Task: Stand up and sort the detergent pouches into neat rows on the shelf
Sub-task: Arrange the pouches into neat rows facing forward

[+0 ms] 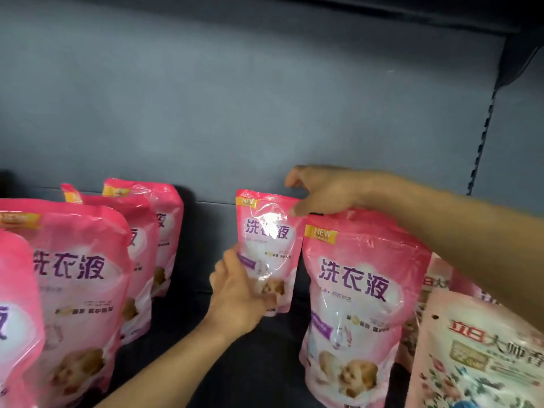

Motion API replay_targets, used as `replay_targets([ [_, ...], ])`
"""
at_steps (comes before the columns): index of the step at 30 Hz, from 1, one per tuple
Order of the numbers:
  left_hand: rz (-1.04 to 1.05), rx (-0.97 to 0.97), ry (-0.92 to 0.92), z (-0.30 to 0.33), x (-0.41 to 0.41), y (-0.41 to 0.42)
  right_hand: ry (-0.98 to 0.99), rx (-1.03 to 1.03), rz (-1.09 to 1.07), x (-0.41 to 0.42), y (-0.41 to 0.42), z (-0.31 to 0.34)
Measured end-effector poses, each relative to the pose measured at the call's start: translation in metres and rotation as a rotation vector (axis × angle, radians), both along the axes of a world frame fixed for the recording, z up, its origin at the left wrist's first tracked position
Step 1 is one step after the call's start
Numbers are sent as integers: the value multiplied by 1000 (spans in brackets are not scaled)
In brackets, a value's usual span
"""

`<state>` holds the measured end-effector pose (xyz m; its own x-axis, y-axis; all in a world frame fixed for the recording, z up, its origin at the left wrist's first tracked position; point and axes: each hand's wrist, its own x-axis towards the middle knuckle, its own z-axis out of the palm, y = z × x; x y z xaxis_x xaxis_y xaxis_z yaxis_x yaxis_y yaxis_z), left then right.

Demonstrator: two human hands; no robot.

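Note:
A pink detergent pouch [269, 237] stands upright at the back middle of the dark shelf [259, 348]. My left hand [238, 293] grips its lower left side, fingers curled round the bottom. My right hand [321, 189] pinches its top right corner from above, thumb on the front. A larger-looking pink pouch [359, 304] stands in front on the right, with more pink pouches behind it under my right forearm. A row of several pink pouches [79, 278] stands on the left, one behind the other.
A pale floral pouch [477, 354] of another kind leans at the lower right, with a similar one [435, 278] behind it. The grey back panel [235, 98] rises behind the shelf. A slotted upright [482, 139] marks the right end. A dark gap runs between the left and right rows.

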<state>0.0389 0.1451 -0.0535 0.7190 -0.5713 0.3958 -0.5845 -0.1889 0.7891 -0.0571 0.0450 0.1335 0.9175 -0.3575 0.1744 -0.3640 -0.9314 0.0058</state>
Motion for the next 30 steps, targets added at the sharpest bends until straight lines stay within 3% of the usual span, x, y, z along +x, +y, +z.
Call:
replay_targets([
  [4, 89, 67, 66, -13, 18, -19, 139, -141, 33, 49, -25, -5],
  [11, 68, 65, 158, -32, 27, -43, 128, -249, 69, 68, -31, -6],
  [21, 293, 65, 71, -35, 46, -19, 67, -198, 151, 100, -4, 2],
  [30, 279, 153, 98, -37, 67, -9, 103, -239, 95, 116, 10, -2],
])
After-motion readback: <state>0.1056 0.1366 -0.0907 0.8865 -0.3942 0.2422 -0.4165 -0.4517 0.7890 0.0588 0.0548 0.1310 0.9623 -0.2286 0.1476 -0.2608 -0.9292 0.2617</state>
